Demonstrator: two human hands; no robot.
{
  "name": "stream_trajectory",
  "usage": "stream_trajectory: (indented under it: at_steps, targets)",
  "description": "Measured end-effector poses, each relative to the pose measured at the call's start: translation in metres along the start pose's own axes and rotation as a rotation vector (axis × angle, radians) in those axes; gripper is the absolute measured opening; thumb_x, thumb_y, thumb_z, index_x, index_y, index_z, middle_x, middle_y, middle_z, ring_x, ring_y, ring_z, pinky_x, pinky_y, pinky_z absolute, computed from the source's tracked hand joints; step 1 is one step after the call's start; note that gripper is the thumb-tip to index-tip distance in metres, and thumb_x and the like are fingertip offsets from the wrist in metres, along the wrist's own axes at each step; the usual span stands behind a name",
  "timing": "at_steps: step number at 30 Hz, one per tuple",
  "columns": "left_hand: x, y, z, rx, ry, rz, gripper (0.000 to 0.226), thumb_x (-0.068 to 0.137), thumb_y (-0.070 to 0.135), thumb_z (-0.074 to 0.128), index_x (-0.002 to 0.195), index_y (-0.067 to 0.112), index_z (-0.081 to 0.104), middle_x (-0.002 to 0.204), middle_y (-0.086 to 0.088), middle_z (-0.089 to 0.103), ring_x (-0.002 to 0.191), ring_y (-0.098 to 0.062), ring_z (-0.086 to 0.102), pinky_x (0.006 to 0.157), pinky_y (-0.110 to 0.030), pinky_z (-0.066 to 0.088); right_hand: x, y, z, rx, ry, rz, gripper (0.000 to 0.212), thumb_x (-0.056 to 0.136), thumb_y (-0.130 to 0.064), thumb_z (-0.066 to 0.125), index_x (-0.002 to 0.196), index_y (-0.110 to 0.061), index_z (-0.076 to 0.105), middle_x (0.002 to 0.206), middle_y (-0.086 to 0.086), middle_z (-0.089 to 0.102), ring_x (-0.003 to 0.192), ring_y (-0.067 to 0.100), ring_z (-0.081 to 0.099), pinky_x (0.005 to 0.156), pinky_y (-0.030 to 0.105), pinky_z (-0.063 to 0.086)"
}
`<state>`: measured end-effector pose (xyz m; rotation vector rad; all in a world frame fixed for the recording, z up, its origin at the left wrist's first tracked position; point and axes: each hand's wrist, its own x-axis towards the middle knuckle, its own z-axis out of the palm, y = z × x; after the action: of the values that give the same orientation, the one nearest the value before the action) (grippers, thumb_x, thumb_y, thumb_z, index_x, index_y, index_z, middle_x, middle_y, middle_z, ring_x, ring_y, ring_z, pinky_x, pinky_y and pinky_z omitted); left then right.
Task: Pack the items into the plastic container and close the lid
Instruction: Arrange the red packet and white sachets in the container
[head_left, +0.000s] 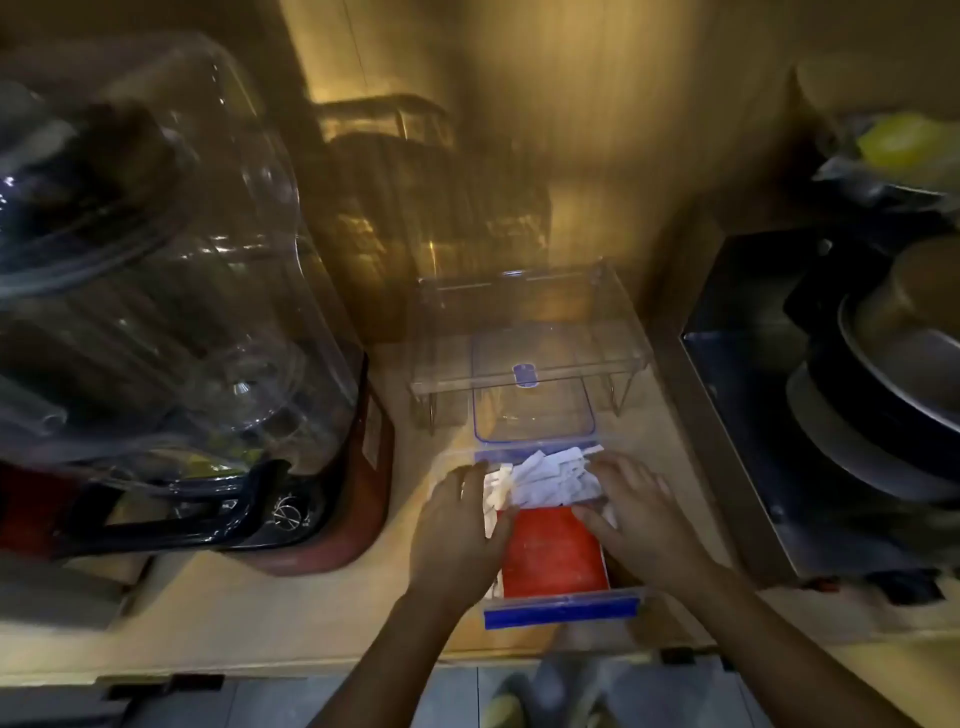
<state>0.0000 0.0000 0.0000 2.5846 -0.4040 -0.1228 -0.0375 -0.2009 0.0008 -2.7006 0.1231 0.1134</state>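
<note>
A clear plastic container (561, 609) with blue clips sits open near the shelf's front edge. Inside it lie a flat red item (553, 556) and, at the far end, a pile of white packets (550, 480). My left hand (457, 525) clasps the container's left wall, thumb inside over the rim. My right hand (639, 519) clasps the right wall the same way. The clear lid (532, 410) with a blue rim lies flat just behind the container, its far part under a clear rack.
A clear plastic rack (524, 322) on wire legs stands behind the container. A large blender (156, 312) with a red base fills the left. Stacked dark pans (883, 395) sit beyond a wooden divider on the right. Glass jars stand at the back.
</note>
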Motion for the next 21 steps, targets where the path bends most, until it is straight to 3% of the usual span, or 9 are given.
stream_trajectory:
  at_steps: [4,8,10,13,16,21]
  targets:
    - [0.000,-0.006,0.015,0.016,-0.282,-0.179,0.055,0.091,0.059,0.038,0.134,0.025,0.036,0.132,-0.003,0.057,0.114,-0.020,0.057,0.091,-0.036,0.048,-0.003,0.002,0.010,0.174,-0.044,0.178,0.047,0.088,-0.040,0.058,0.128,-0.017,0.051,0.132,0.006,0.052,0.120,0.020,0.048,0.103,0.036,0.040]
    - [0.001,-0.006,0.022,-0.155,-0.515,-0.309,0.054,0.091,0.057,0.043,0.133,0.023,0.037,0.127,-0.003,0.061,0.107,-0.020,0.062,0.086,-0.033,0.049,0.000,0.002,0.012,0.428,-0.254,0.346,0.030,0.089,-0.039,0.057,0.111,-0.019,0.061,0.106,0.001,0.066,0.087,0.014,0.060,0.072,0.027,0.048]
    - [0.000,-0.004,0.024,-0.217,-0.562,-0.348,0.057,0.091,0.054,0.045,0.135,0.020,0.034,0.130,-0.006,0.059,0.111,-0.023,0.060,0.092,-0.034,0.049,0.000,0.004,0.018,0.570,-0.360,0.388,0.029,0.091,-0.036,0.056,0.112,-0.016,0.062,0.102,0.002,0.069,0.088,0.016,0.065,0.078,0.029,0.053]
    - [-0.001,0.002,0.028,-0.286,-0.596,-0.373,0.058,0.093,0.046,0.048,0.136,0.013,0.027,0.133,-0.010,0.055,0.114,-0.025,0.058,0.096,-0.036,0.050,-0.002,0.005,0.025,0.767,-0.422,0.445,0.030,0.091,-0.030,0.058,0.116,-0.013,0.059,0.103,0.003,0.070,0.093,0.019,0.068,0.088,0.035,0.055]
    - [0.000,0.008,0.027,-0.418,-0.561,-0.449,0.058,0.094,0.038,0.051,0.137,0.009,0.024,0.134,-0.012,0.053,0.115,-0.026,0.058,0.098,-0.039,0.051,-0.001,0.002,0.027,0.823,-0.438,0.448,0.032,0.088,-0.027,0.062,0.119,-0.017,0.056,0.108,0.004,0.069,0.095,0.019,0.068,0.085,0.034,0.057]
    - [0.002,0.004,0.025,-0.754,-0.413,-0.564,0.061,0.090,0.025,0.062,0.137,0.007,0.028,0.133,-0.017,0.053,0.113,-0.031,0.059,0.095,-0.049,0.052,0.002,-0.004,0.028,0.951,-0.327,0.456,0.037,0.083,-0.012,0.068,0.117,-0.008,0.056,0.113,0.014,0.068,0.101,0.028,0.066,0.090,0.049,0.055]
